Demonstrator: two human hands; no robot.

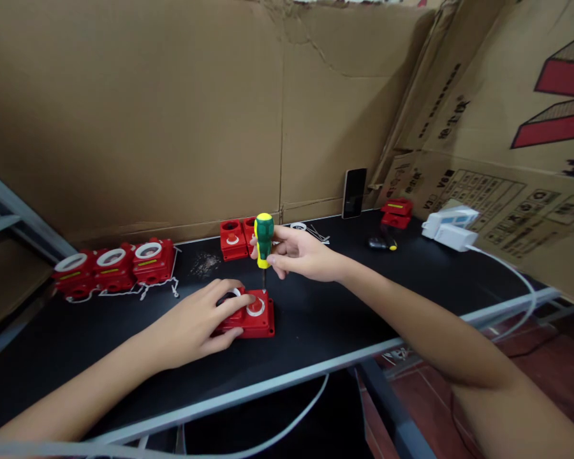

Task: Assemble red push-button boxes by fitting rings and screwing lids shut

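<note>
My right hand [299, 252] is wrapped round the handle of a green and yellow screwdriver [264, 239]. The screwdriver stands upright, its tip at a small screw near the back right corner of a red device [261, 326]. A red knob with a white arc is on top of that device. With fingers curled over its left part, my left hand [203, 322] grips the red device on the black table; the fingers partly hide it.
Red housings with white rings [112, 266] stand at the left, beside dark specks [205, 264]. Behind are two red boxes [232, 245]. A phone [354, 193] leans on the cardboard wall; a white power adapter [452, 229] and red parts [396, 213] lie right.
</note>
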